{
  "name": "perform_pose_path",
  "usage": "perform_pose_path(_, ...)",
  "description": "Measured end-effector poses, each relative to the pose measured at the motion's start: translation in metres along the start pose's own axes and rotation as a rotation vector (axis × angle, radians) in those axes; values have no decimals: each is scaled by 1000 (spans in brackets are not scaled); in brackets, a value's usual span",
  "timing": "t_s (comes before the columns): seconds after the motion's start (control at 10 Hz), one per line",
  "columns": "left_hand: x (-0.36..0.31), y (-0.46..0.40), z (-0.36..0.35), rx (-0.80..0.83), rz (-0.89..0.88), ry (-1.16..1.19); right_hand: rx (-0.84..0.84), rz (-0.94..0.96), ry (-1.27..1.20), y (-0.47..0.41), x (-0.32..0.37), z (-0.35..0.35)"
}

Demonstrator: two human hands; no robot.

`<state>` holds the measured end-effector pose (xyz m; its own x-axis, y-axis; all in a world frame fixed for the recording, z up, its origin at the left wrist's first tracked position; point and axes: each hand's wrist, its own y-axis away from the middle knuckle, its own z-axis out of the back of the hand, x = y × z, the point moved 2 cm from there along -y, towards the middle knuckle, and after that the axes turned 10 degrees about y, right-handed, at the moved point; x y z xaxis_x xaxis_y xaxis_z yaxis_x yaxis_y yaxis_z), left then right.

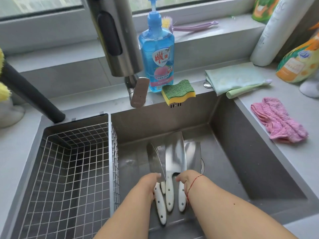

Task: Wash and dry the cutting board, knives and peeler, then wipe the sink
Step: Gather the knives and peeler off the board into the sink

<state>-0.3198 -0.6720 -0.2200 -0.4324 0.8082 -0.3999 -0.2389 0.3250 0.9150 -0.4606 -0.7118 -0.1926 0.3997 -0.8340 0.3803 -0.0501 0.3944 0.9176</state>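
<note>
Over the sink [250, 152], both hands' fingers grip white-handled knives [174, 159], blades pointing away lengthwise.

grey countertop [293, 107] wraps the basin on three sides. grey tiled wall [72, 69] rises behind it to a pale window ledge [215, 34]. window frame [43, 14] runs along the top edge, daylight coming through the glass. brushed steel faucet [119, 37] stands centre, close to the camera. wire basket [69, 169] sits in the left part of the basin.
</note>
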Motion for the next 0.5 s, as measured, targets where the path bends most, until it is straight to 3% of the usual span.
perform_pose_path(0.3,-38,64,-2,90,-181,10,-6,114,-133,32,34,-14)
perform_pose_path(0.5,-50,118,8,115,-336,127,-52,312,-165,82,63,-31)
